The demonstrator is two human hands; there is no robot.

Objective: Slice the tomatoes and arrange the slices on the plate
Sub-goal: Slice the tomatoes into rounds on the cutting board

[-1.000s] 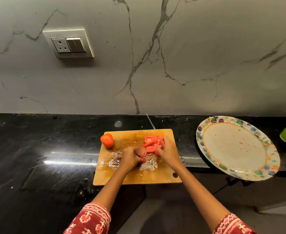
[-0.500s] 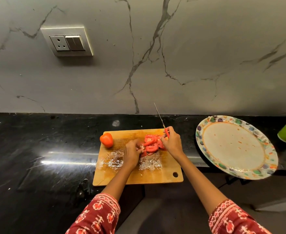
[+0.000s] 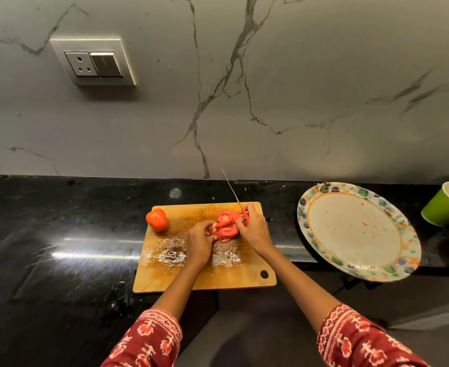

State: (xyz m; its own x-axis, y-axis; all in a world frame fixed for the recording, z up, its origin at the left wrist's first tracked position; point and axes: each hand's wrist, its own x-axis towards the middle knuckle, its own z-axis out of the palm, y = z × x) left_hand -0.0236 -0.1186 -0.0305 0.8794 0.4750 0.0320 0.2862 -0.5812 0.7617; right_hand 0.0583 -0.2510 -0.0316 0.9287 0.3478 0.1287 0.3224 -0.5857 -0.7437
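1. Centre frame, on the board [image 3: 205, 274]: the left hand [image 3: 199, 243] curls on the left edge of the slices [image 3: 227, 225].
2. The right hand [image 3: 254, 229] grips a knife [image 3: 231, 189], its blade pointing up-frame, and touches the slices' right side.
3. A whole tomato [image 3: 156, 219] sits at the board's upper left.
4. The plate [image 3: 358, 231] lies right of the board; a green cup [image 3: 447, 203] stands at the right edge.
5. A socket [image 3: 93, 62] is upper left.

At frame centre, a wooden cutting board [image 3: 205, 276] lies on the black tabletop [image 3: 59, 234]. Both hands gather tomato slices [image 3: 227, 225]: left hand [image 3: 199, 242], right hand [image 3: 254, 229] gripping a knife [image 3: 231, 189]. A whole tomato [image 3: 156, 219] sits at the board's upper left; a plate [image 3: 356, 229] lies right.
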